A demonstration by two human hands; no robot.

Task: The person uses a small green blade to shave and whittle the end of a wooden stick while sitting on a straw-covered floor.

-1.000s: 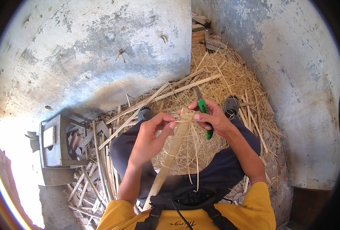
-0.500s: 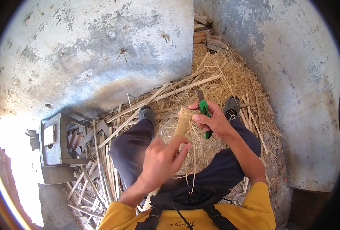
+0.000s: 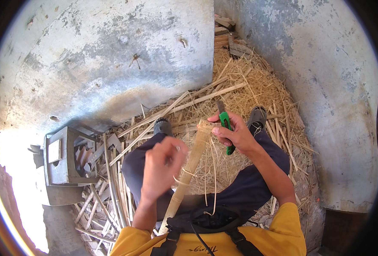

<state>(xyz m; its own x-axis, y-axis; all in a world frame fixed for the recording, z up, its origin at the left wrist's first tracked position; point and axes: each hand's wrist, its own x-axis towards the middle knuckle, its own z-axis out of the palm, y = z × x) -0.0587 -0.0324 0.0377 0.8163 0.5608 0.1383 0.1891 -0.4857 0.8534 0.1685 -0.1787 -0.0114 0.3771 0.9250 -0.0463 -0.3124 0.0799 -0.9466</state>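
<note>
My right hand [image 3: 233, 133] is closed around a green utility knife [image 3: 225, 120], its grey blade pointing away from me. The thumb and fingers of that hand also pinch the far end of a flat bamboo strip [image 3: 193, 160]. This strip slants down toward my lap at the left, and thin pale slivers hang off it. Left of the strip is my left hand [image 3: 161, 166], raised with curled fingers that are smeared by motion. Whether it holds a sliver cannot be made out.
Straw-like bamboo shavings [image 3: 257, 85] cover the floor between my feet and the walls. Long split strips [image 3: 214, 97] lie across them. A grey metal box-like frame [image 3: 65, 155] stands at the left. Worn concrete walls [image 3: 112, 51] rise ahead and at the right.
My left hand has come off the bamboo strip and moved up and left, uncovering the strip's lower length. The right hand with the knife has barely moved.
</note>
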